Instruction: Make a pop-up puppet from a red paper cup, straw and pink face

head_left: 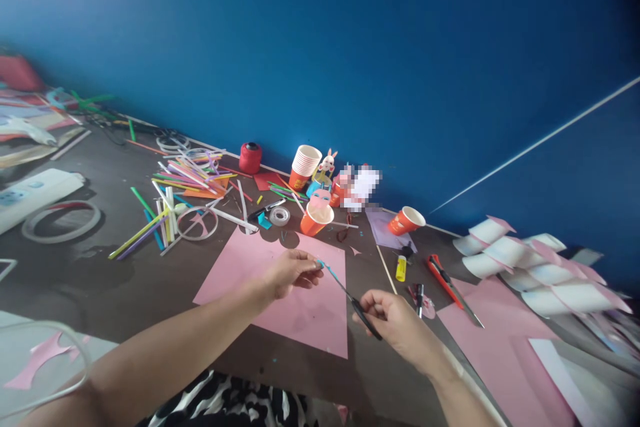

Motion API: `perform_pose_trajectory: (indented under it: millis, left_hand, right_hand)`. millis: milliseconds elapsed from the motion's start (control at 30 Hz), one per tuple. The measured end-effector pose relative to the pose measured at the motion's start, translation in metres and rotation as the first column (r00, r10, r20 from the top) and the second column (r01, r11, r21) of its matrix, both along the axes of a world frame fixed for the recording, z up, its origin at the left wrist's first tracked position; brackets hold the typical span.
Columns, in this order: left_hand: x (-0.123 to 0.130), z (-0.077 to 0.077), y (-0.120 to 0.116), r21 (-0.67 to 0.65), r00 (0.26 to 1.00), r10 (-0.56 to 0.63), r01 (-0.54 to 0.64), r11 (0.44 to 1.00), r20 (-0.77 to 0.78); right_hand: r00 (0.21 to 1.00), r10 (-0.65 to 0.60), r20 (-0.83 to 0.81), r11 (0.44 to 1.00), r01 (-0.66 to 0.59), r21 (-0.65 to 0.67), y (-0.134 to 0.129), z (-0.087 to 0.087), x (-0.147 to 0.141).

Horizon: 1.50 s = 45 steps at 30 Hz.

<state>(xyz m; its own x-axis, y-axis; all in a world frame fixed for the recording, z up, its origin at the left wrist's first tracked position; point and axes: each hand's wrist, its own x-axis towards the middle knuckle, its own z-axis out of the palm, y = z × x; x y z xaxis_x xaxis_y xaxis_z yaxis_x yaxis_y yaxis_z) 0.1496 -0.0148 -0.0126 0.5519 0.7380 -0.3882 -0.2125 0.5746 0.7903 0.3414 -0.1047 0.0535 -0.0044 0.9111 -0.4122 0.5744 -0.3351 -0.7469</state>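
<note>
Over a pink paper sheet (300, 317), my left hand (293, 273) pinches a small blue piece (321, 264), probably paper, mostly covered by the fingertips. My right hand (387, 320) is closed around the black handles of a pair of scissors (367, 319). Their blades point up and left, with the tips at the blue piece. Whether the blades are apart is too small to tell. Beyond the sheet's far edge stands an orange paper cup (317, 219), next to a roll of clear tape (279, 215).
Coloured straws (193, 173) and tape rings lie at left. Stacked cups (305, 163) and red thread (250, 158) stand by the blue wall. To the right are a tilted cup (406, 220), a glue stick (401, 268), a red utility knife (453, 288) and white paper rolls (535, 260).
</note>
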Motion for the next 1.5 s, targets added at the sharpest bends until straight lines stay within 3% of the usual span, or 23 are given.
perform_pose_trajectory:
  millis: [367,600,733,900,1067,1200,1333,1500]
  left_hand:
    - [-0.001,0.001,0.000,0.007,0.999,-0.053,0.053,0.999,0.014]
    - [-0.001,0.001,0.000,0.027,0.998,-0.060,0.059,0.998,0.023]
    - [0.000,0.000,0.000,0.038,0.998,-0.059,0.059,0.998,0.006]
    - [0.000,-0.001,0.001,0.033,0.999,-0.043,0.044,0.998,-0.007]
    - [0.001,-0.001,0.000,0.030,0.998,-0.054,0.053,0.998,0.020]
    - [0.000,0.000,-0.001,0.031,0.999,0.002,-0.004,1.000,0.037]
    - [0.000,0.002,0.000,0.034,0.994,0.096,-0.097,0.995,0.044]
    - [0.000,0.004,0.000,0.014,0.993,0.110,-0.111,0.994,0.034]
  right_hand:
    - [0.997,0.039,0.059,0.999,-0.038,-0.024,0.001,0.014,-0.001]
    - [0.999,-0.035,-0.002,0.997,0.035,-0.063,0.003,0.013,-0.002]
    - [0.997,-0.048,-0.054,0.994,0.043,-0.099,0.003,0.002,-0.003]
    - [0.969,-0.075,-0.234,0.996,0.061,-0.068,0.004,-0.018,-0.007]
    - [0.932,-0.163,-0.325,0.967,0.216,0.132,0.015,-0.029,-0.021]
    - [0.938,-0.139,-0.319,0.947,0.220,0.235,0.022,-0.037,-0.033]
    - [0.947,-0.106,-0.302,0.974,0.161,0.162,0.018,-0.045,-0.040]
    - [0.924,-0.137,-0.358,0.978,0.183,0.099,0.010,-0.052,-0.044]
